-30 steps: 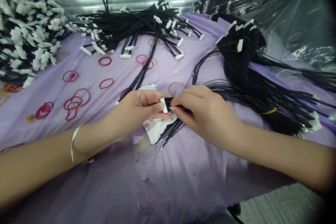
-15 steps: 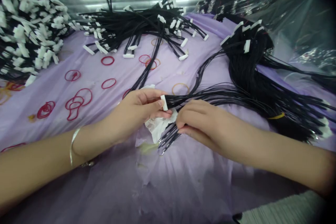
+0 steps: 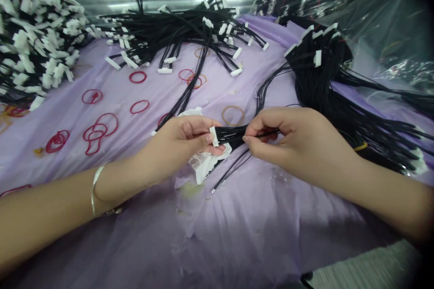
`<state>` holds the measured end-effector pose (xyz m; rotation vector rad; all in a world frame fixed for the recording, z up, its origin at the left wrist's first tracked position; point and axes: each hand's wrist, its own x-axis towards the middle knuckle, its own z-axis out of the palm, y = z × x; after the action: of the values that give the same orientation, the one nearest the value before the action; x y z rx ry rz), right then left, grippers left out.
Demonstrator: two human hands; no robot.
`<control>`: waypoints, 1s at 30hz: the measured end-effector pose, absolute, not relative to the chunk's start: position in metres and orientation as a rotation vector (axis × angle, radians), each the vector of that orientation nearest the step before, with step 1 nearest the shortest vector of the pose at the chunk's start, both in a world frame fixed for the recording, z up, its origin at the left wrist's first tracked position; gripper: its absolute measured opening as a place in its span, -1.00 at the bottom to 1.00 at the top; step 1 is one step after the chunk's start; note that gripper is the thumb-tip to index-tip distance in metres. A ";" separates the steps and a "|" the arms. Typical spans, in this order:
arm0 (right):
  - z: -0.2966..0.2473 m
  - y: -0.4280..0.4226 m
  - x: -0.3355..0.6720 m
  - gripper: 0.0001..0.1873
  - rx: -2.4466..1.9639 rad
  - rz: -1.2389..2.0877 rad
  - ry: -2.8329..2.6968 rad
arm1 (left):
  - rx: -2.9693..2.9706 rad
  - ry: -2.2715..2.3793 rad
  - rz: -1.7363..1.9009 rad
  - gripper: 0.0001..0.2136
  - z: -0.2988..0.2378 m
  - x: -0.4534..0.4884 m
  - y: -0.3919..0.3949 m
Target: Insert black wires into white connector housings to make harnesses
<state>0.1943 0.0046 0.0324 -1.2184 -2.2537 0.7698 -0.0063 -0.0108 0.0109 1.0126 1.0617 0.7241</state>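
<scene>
The right hand (image 3: 298, 140) shifts upward, pinching at the black wires (image 3: 232, 133) running rightward from the white connector (image 3: 214, 137) the left hand (image 3: 181, 139) grips.

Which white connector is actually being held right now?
The connector in the left hand, with black wires reaching the right hand. Neither hand holds the other connectors in view.

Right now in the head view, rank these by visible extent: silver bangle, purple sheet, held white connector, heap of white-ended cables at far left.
1. Purple sheet
2. Heap of white-ended cables
3. Silver bangle
4. White connector in the left hand
</scene>
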 end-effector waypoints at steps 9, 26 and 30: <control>0.036 0.002 0.197 -0.90 -1.231 0.767 -2.230 | 1.039 1.108 0.706 -0.86 0.012 -0.005 -0.010; 0.037 0.000 0.197 -0.88 -1.143 0.615 -2.340 | 1.045 1.148 0.689 -0.84 0.015 -0.003 -0.011; 0.038 0.000 0.198 -0.88 -1.136 0.708 -2.322 | 1.067 1.129 0.685 -0.87 0.013 -0.004 -0.011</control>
<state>0.1977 -0.0005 0.0384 -1.1358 -2.3216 0.7079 -0.0040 -0.0111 0.0126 1.0672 1.1294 0.6850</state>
